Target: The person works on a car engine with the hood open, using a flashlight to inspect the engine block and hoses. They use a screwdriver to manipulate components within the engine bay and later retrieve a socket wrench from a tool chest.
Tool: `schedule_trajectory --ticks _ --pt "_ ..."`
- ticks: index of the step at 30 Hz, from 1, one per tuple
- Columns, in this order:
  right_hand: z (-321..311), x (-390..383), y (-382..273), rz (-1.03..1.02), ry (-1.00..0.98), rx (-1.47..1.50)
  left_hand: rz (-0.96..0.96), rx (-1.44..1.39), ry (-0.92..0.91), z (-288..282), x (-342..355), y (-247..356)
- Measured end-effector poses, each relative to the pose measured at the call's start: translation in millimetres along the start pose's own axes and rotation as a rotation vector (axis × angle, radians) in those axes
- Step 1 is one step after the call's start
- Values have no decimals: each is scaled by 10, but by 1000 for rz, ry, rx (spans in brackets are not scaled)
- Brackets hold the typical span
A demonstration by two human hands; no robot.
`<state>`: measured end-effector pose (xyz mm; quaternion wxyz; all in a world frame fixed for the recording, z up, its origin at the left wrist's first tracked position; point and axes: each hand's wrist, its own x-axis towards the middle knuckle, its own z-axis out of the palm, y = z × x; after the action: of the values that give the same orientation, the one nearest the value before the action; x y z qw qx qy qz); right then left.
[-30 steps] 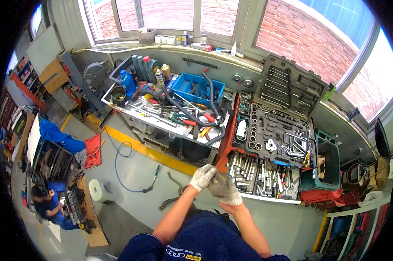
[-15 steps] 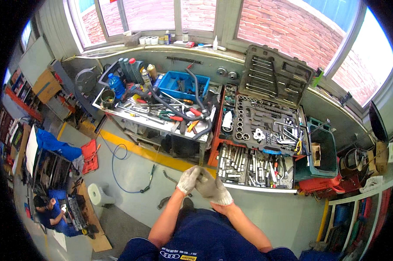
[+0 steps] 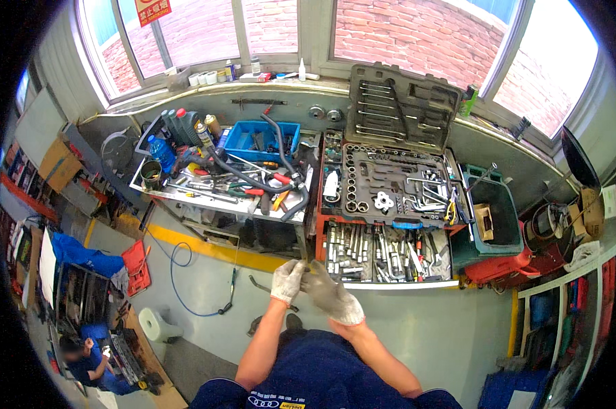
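Both my hands wear pale, dirty work gloves and are close together in front of my body, near the left front corner of an open tool drawer (image 3: 390,285). My left hand (image 3: 287,281) has its fingers curled, the tips toward the right hand. My right hand (image 3: 333,296) reaches in from the right with its fingers pressed together, their tips by the left hand's. Anything held between the fingertips is too small to make out. Sockets and hand tools fill the drawer. On top of the cabinet lies an open socket set case (image 3: 390,174), its lid (image 3: 403,109) raised.
At left a metal workbench (image 3: 206,203) bears a blue bin (image 3: 262,155), a bent black hose (image 3: 229,168), bottles and tools. A green bin (image 3: 488,235) stands right of the cabinet. Lower left are a white stool (image 3: 157,326), an air line (image 3: 178,286) and a seated person (image 3: 93,361).
My hands, pressed together before, now show a small gap between them. The view has shifted, so the bench and cabinet appear farther left and higher.
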<state>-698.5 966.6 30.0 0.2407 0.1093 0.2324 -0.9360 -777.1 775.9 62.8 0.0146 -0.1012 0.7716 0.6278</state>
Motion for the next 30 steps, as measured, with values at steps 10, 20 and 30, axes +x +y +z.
schedule_trajectory --ticks 10,20,30 --pt "458 100 -764 -356 -171 -81 313 207 -562 381 -727 500" --pt "-99 216 -544 -76 -58 -199 578 797 -435 451 -801 572" --pt "138 141 -694 -65 130 -40 673 1184 -534 757 -663 715"
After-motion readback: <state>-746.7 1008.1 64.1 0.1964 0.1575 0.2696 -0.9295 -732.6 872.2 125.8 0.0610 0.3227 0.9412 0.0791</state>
